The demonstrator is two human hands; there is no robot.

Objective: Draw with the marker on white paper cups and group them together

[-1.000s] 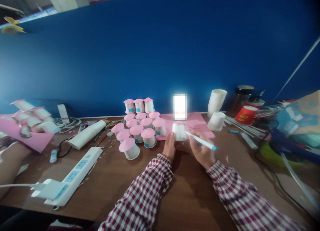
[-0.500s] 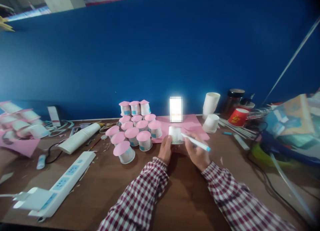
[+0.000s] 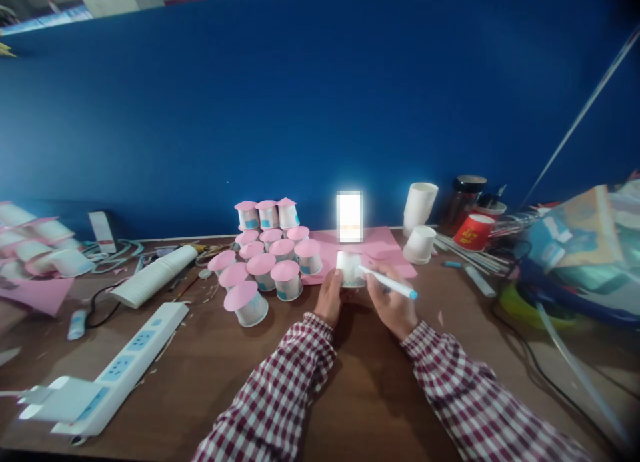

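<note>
A white paper cup stands upside down in front of me, its left side gripped by my left hand. My right hand is closed around a white marker with a light blue end. The marker's tip meets or almost meets the cup's right side; I cannot tell which. Behind the cup lies a sheet of pink paper. To the left, several upturned paper cups carry pink paper tops, and the nearest of these cups shows faint blue marks.
A power strip with a white plug lies front left, below a long stack of cups. Upright white cups, a red cup and a dark-lidded jar stand right. A bright pixelated screen leans at the back.
The whole view has shifted slightly, with things sitting a little further left. Both hands keep their hold on the cup and marker; the marker's tip has moved only slightly, if at all.
</note>
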